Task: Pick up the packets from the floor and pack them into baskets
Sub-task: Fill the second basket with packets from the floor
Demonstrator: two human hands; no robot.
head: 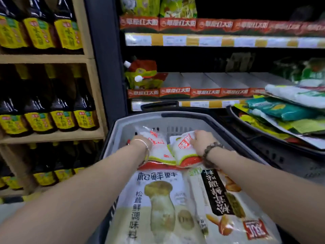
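Note:
A grey plastic basket stands in front of me. At its far end lie two white packets with red print. My left hand, with a silver bangle on the wrist, holds the left white packet. My right hand, with a bead bracelet, grips the right white packet. Both packets are down inside the basket. Nearer to me lie a large mushroom seasoning packet and a second big packet with a black label.
A black basket at the right is piled with green, yellow and white packets. Wooden shelves of dark sauce bottles stand at the left. Behind the baskets, dark shelves with red price strips hold a few pouches.

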